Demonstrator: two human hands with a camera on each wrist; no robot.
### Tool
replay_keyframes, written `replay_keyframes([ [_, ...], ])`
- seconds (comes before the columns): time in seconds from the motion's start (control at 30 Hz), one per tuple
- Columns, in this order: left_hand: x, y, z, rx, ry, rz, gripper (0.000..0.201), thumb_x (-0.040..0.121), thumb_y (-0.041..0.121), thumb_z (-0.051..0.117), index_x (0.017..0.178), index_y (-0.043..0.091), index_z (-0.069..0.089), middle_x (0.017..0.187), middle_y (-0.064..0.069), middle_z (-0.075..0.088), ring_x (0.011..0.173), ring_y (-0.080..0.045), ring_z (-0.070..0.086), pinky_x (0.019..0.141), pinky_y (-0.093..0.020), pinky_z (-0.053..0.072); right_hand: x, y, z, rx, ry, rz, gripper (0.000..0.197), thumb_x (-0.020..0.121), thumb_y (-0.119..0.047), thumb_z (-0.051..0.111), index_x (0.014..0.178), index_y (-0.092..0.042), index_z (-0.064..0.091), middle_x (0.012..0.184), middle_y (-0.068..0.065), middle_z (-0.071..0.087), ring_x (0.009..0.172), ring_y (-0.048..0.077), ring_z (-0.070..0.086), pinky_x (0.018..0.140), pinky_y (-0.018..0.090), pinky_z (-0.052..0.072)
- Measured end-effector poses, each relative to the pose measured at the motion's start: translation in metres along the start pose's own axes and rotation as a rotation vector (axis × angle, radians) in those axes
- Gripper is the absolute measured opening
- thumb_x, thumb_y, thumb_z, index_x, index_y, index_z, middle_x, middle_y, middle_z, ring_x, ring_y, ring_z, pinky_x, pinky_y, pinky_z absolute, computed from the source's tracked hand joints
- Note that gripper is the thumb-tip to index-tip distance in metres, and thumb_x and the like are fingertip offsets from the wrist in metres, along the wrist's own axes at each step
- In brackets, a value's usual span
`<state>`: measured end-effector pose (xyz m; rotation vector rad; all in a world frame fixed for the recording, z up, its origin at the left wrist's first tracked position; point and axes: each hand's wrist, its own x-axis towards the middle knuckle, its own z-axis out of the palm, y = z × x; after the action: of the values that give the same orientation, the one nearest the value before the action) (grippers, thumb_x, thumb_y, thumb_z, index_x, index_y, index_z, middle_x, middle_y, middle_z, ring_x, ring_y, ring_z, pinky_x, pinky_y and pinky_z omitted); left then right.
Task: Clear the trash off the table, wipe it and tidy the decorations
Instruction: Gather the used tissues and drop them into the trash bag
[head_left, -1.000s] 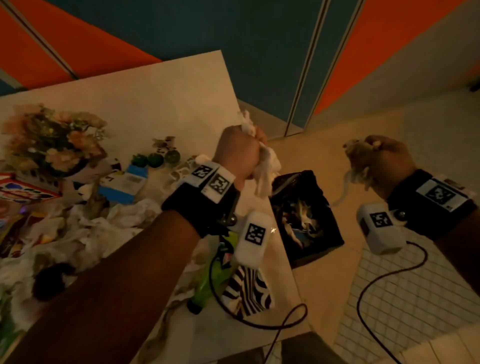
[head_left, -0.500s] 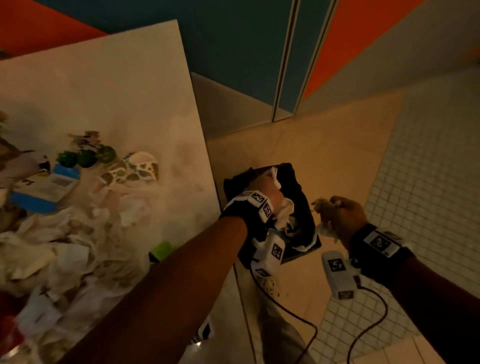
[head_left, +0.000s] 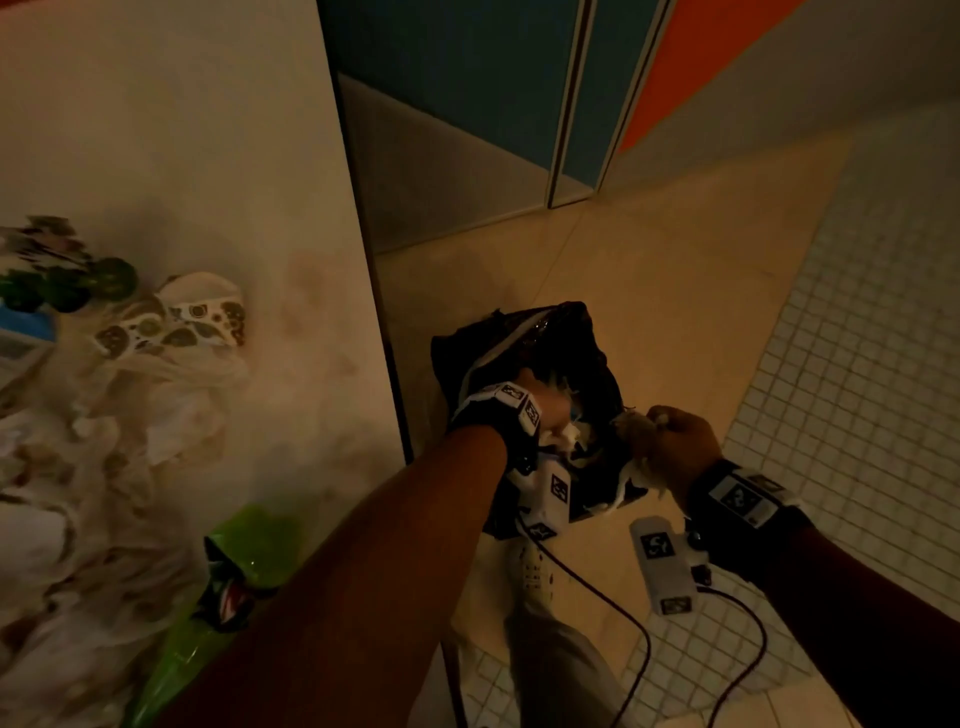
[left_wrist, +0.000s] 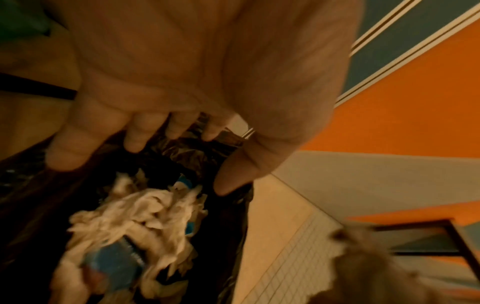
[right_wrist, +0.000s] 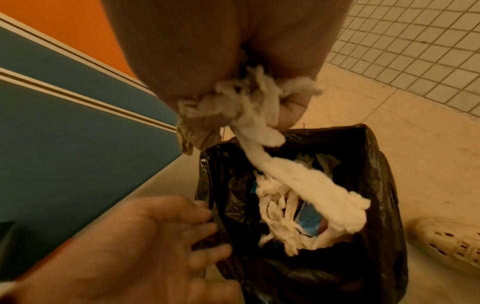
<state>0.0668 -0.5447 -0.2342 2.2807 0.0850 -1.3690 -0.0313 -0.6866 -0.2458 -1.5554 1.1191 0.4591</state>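
Observation:
A bin lined with a black bag (head_left: 524, 338) stands on the floor just right of the table (head_left: 182, 130). My left hand (head_left: 545, 410) hovers over its mouth, fingers spread and empty in the left wrist view (left_wrist: 155, 160). Crumpled white tissues (left_wrist: 135, 216) and blue wrappers lie inside the black bag (left_wrist: 187, 152). My right hand (head_left: 675, 441) is at the bag's right rim and grips a wad of tissue (right_wrist: 259, 115) whose long tail hangs into the black bag (right_wrist: 376, 185). On the table lies a heap of used tissues (head_left: 104, 441).
A green bottle (head_left: 234, 551) lies at the table's near edge. Patterned cups (head_left: 197, 312) and small green balls (head_left: 109, 275) sit further back. A white perforated shoe (right_wrist: 449, 242) is beside the bin. Blue and orange wall panels stand behind, tiled floor to the right.
Both hands came down from the table edge to the bin. The left hand let its tissues go into the bag and opened. The right hand still holds its wad.

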Motion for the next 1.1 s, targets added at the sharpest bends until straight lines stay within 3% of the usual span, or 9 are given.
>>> replay_keyframes([
  [0.07,-0.007,0.01,-0.019,-0.039,0.014,0.006,0.023,0.093,0.019,0.055,0.081,0.031,0.039,0.082,0.002,0.044,0.061,-0.008,0.036,0.057,-0.02,0.035,0.004,-0.001,0.005,-0.052,0.009,0.022,0.041,0.092,-0.013,0.051,0.054,-0.02,0.038,0.057,0.006,0.041,0.061,0.023,0.039,0.064,0.033,0.036],
  [0.2,-0.036,0.035,-0.064,-0.067,0.123,0.104,0.036,0.091,0.018,0.052,0.123,0.003,0.052,0.124,-0.014,0.056,0.088,-0.025,0.057,0.078,-0.033,0.048,0.0,-0.014,0.014,-0.132,-0.004,0.024,0.037,0.084,-0.005,0.056,0.054,-0.018,0.041,0.059,0.009,0.046,0.062,0.024,0.045,0.066,0.038,0.041],
  [0.37,-0.092,0.042,-0.116,-0.298,0.276,0.296,0.016,0.082,0.011,0.06,0.094,0.016,0.068,0.102,-0.002,0.066,0.098,-0.022,0.062,0.091,-0.041,0.054,-0.005,-0.038,0.028,-0.363,-0.082,-0.039,0.007,0.084,-0.012,0.064,0.089,-0.007,0.063,0.088,0.013,0.061,0.08,0.028,0.057,0.075,0.038,0.051],
  [0.47,-0.136,0.029,-0.149,-0.374,0.349,0.402,0.016,0.075,0.011,0.064,0.076,0.027,0.065,0.088,0.006,0.066,0.094,-0.019,0.064,0.091,-0.045,0.053,-0.007,-0.047,0.032,-0.421,-0.176,-0.023,0.037,0.086,-0.008,0.063,0.122,-0.013,0.061,0.118,0.006,0.058,0.093,0.031,0.059,0.074,0.038,0.054],
  [0.57,-0.18,0.003,-0.179,-0.38,0.462,0.468,0.017,0.073,0.008,0.067,0.085,0.019,0.069,0.082,0.006,0.065,0.087,-0.016,0.064,0.087,-0.043,0.055,-0.018,-0.06,0.026,-0.449,-0.158,-0.036,0.053,0.083,0.005,0.06,0.131,-0.016,0.055,0.122,0.014,0.057,0.087,0.03,0.055,0.079,0.035,0.049],
  [0.67,-0.213,-0.033,-0.208,-0.345,0.6,0.462,0.018,0.08,0.002,0.066,0.092,0.014,0.07,0.092,-0.001,0.068,0.086,-0.019,0.067,0.079,-0.036,0.058,-0.031,-0.082,0.02,-0.486,-0.098,-0.099,0.048,0.083,0.003,0.062,0.127,-0.014,0.058,0.098,0.011,0.059,0.076,0.029,0.054,0.075,0.035,0.049],
  [0.77,-0.236,-0.075,-0.238,-0.304,0.698,0.405,0.018,0.079,0.003,0.068,0.088,0.019,0.069,0.087,0.001,0.068,0.072,-0.017,0.066,0.061,-0.016,0.054,-0.053,-0.116,0.024,-0.51,-0.047,-0.206,0.032,0.085,-0.002,0.063,0.116,-0.011,0.064,0.105,0.014,0.057,0.069,0.026,0.054,0.06,0.031,0.044],
  [0.93,-0.243,-0.144,-0.278,-0.164,0.825,0.242,0.013,0.075,0.013,0.068,0.074,0.026,0.067,0.087,-0.003,0.072,0.082,-0.025,0.069,0.08,-0.042,0.057,-0.116,-0.163,0.057,-0.456,-0.143,-0.515,0.011,0.083,0.001,0.065,0.087,-0.009,0.064,0.097,0.014,0.061,0.081,0.027,0.056,0.072,0.031,0.042],
  [1.1,-0.229,-0.177,-0.275,0.12,0.651,0.179,0.023,0.082,0.017,0.068,0.105,0.018,0.066,0.112,-0.005,0.065,0.105,-0.025,0.061,0.087,-0.029,0.048,-0.184,-0.173,0.103,-0.556,-0.356,-0.646,0.017,0.084,-0.004,0.068,0.097,-0.013,0.062,0.099,0.009,0.061,0.09,0.026,0.059,0.067,0.007,0.046],
])
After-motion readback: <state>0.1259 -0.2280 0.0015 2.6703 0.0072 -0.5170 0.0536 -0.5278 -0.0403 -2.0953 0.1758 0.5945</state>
